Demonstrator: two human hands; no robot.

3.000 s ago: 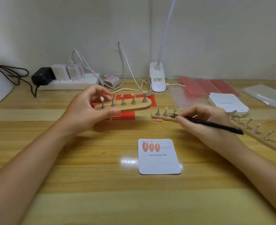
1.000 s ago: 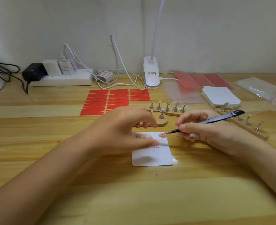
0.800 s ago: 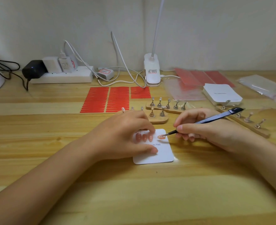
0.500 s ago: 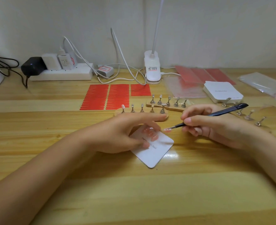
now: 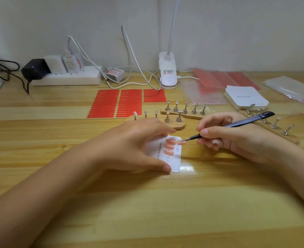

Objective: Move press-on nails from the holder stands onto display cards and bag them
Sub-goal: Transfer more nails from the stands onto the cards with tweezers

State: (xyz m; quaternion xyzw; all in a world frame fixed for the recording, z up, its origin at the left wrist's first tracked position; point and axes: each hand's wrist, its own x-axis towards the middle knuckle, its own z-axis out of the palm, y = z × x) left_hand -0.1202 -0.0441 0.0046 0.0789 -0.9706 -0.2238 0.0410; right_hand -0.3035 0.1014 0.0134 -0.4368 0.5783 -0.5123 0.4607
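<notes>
Three pink nails (image 5: pixel 169 146) sit in a column on the white card (image 5: pixel 174 163), and a fourth nail (image 5: pixel 181 142) hangs in the tips of the tweezers (image 5: pixel 233 125) at the card's far right edge. Your left hand (image 5: pixel 135 147) grasps the card, thumb curled round its near corner and fingers over its far side. Your right hand (image 5: pixel 237 140) pinches the tweezers between thumb and forefinger.

The card has turned in the last half second. A second ago it lay square to you; it now lies rotated about a quarter turn, so its printed line reads sideways and the nail row runs toward you. The tweezer tips have stayed at the card with the nail in them. This probably means the card is being lined up so the next free spot faces the tweezers. The fourth nail is judged not yet stuck down; contact with the card cannot be told at this size.

The nearest wooden stand (image 5: pixel 176 124) lies on the table (image 5: pixel 147 212) just behind your left hand, with a second stand (image 5: pixel 185 113) beyond it and a third stand (image 5: pixel 280 130) behind your right wrist. Most pegs look bare. The clear bags (image 5: pixel 203 93) at the back are untouched, so bagging is not yet begun.
</notes>
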